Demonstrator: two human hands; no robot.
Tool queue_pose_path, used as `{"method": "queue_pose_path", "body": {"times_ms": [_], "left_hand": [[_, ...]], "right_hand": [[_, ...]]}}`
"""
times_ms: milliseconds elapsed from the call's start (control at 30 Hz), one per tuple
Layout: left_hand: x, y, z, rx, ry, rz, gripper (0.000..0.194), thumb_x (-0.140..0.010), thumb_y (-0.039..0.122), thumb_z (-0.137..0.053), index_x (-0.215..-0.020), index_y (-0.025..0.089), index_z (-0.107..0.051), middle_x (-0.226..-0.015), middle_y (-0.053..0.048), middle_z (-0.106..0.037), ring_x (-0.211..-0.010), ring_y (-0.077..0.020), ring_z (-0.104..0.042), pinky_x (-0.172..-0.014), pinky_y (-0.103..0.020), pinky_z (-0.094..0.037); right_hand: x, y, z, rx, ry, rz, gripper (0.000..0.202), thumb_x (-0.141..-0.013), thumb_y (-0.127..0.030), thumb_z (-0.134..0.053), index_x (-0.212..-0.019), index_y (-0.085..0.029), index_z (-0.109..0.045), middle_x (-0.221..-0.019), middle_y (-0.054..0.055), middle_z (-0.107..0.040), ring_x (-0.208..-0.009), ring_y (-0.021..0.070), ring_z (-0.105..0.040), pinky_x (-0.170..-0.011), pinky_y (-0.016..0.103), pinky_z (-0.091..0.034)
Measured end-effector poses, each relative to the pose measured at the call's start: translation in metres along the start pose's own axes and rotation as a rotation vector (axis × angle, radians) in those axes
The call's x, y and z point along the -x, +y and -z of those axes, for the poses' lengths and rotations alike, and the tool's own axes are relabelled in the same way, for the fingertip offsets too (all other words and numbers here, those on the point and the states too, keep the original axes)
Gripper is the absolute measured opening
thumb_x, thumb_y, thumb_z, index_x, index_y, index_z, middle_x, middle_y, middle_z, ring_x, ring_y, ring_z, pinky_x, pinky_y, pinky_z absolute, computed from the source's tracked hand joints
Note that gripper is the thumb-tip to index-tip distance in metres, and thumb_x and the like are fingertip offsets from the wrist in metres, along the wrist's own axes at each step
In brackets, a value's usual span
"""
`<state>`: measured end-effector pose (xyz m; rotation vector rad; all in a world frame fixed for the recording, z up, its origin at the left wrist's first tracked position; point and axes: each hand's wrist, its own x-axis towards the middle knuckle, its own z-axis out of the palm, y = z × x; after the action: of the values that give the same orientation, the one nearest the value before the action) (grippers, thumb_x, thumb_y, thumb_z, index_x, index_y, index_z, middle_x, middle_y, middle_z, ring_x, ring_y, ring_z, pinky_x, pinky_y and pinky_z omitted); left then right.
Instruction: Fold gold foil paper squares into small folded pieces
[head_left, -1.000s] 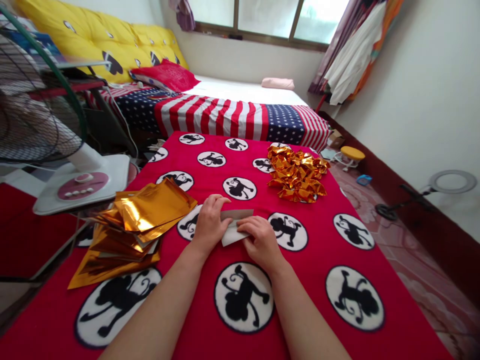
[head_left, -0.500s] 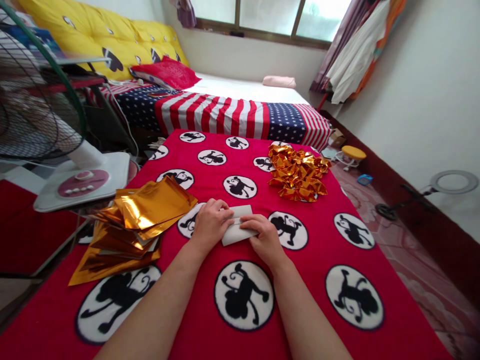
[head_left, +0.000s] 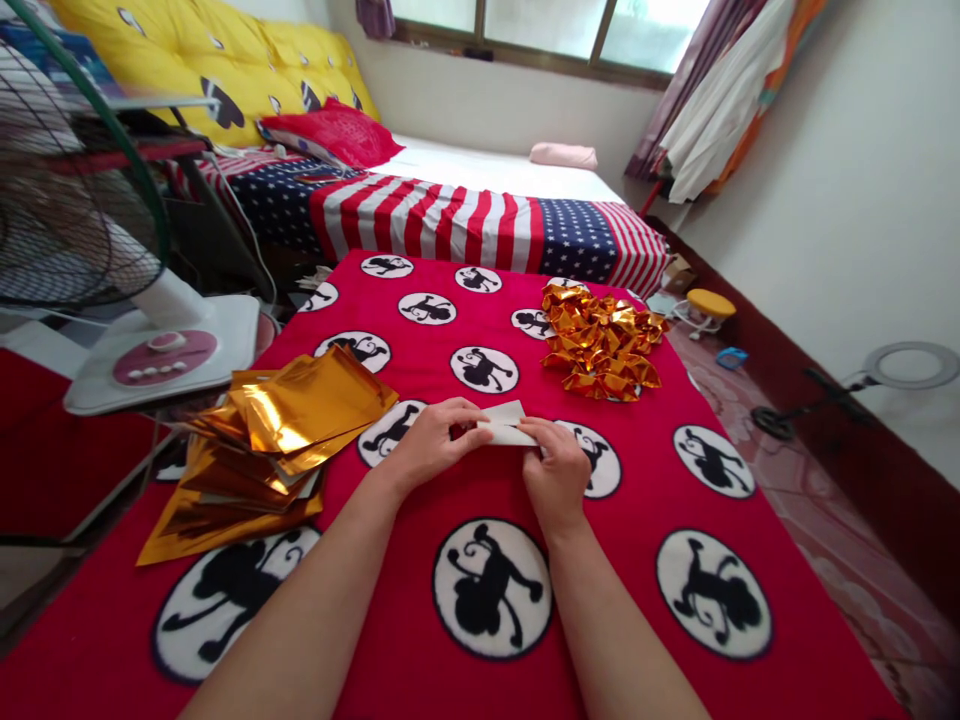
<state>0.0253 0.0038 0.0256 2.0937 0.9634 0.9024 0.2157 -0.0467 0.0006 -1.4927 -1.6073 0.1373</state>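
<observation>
A small sheet of paper (head_left: 507, 428), its pale side showing, is held between my two hands above the red cloth. My left hand (head_left: 444, 436) pinches its left end between thumb and fingers. At the right end, my right hand (head_left: 556, 466) grips the paper with curled fingers. The near part of the sheet is folded up, and a corner stands out at the back. To the left lies a loose stack of gold foil sheets (head_left: 315, 405). Beyond my right hand is a heap of folded gold foil pieces (head_left: 604, 340).
The table is covered by a red cloth (head_left: 375, 620) with black monkey figures in white circles. A fan (head_left: 165, 340) stands at the left. Behind is a bed (head_left: 465, 225); a yellow stool (head_left: 709, 303) and a ring-light stand (head_left: 847, 385) are at the right.
The paper lay flatter under my fingers before; now its near part is folded up and its ends are pinched. Both hands have shifted slightly right.
</observation>
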Motion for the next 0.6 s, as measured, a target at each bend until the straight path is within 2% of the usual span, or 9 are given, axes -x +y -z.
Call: {"method": "queue_pose_path", "body": {"times_ms": [100, 133, 200, 300, 500, 600], "left_hand": [[0.002, 0.001, 0.000, -0.045, -0.008, -0.038, 0.049, -0.069, 0.031, -0.079, -0.116, 0.023, -0.067, -0.115, -0.007, -0.066, -0.101, -0.0227, -0.062, -0.089, -0.033, -0.049], [0.002, 0.000, -0.002, -0.087, -0.013, -0.060, 0.050, -0.069, 0.027, -0.079, -0.117, 0.024, -0.067, -0.115, -0.007, -0.066, -0.103, -0.0230, -0.062, -0.091, -0.034, -0.048], [0.002, -0.004, -0.007, -0.187, -0.004, -0.105, 0.037, -0.076, 0.017, -0.069, -0.112, 0.024, -0.069, -0.109, -0.007, -0.069, -0.101, -0.0224, -0.062, -0.093, -0.037, -0.047], [0.003, -0.010, -0.014, -0.289, 0.023, -0.147, 0.033, -0.080, 0.005, -0.055, -0.103, 0.022, -0.072, -0.102, -0.008, -0.071, -0.095, -0.0213, -0.062, -0.089, -0.038, -0.048], [0.007, -0.020, -0.007, -0.244, 0.099, -0.125, 0.037, -0.073, -0.002, -0.049, -0.088, 0.020, -0.074, -0.092, -0.006, -0.072, -0.091, -0.0201, -0.062, -0.085, -0.034, -0.049], [0.009, -0.019, -0.001, -0.218, 0.043, -0.114, 0.042, -0.070, -0.004, -0.046, -0.088, 0.020, -0.075, -0.094, -0.006, -0.072, -0.091, -0.0193, -0.063, -0.085, -0.033, -0.049]], "right_hand": [[-0.002, 0.001, -0.001, 0.014, 0.047, -0.014, 0.033, -0.076, -0.005, -0.051, -0.092, -0.025, -0.072, -0.101, 0.003, -0.073, -0.097, 0.0237, -0.063, -0.089, 0.039, -0.047], [-0.002, 0.001, -0.001, 0.016, 0.043, -0.008, 0.029, -0.078, -0.007, -0.053, -0.091, -0.025, -0.072, -0.101, 0.003, -0.073, -0.096, 0.0238, -0.063, -0.088, 0.040, -0.047], [-0.001, 0.000, -0.002, 0.015, 0.012, 0.020, 0.026, -0.079, -0.008, -0.054, -0.089, -0.024, -0.072, -0.101, 0.004, -0.072, -0.096, 0.0242, -0.062, -0.088, 0.040, -0.047], [0.001, -0.002, -0.002, -0.007, -0.063, 0.063, 0.032, -0.073, -0.002, -0.055, -0.088, -0.024, -0.073, -0.102, 0.004, -0.071, -0.099, 0.0245, -0.060, -0.089, 0.040, -0.048], [0.002, -0.004, 0.001, -0.100, -0.206, 0.067, 0.041, -0.071, 0.001, -0.051, -0.094, -0.025, -0.072, -0.098, 0.002, -0.071, -0.092, 0.0223, -0.060, -0.084, 0.037, -0.049], [0.000, -0.002, 0.003, -0.107, -0.275, 0.080, 0.043, -0.068, 0.004, -0.051, -0.089, -0.025, -0.074, -0.100, 0.001, -0.072, -0.094, 0.0215, -0.060, -0.087, 0.037, -0.048]]}}
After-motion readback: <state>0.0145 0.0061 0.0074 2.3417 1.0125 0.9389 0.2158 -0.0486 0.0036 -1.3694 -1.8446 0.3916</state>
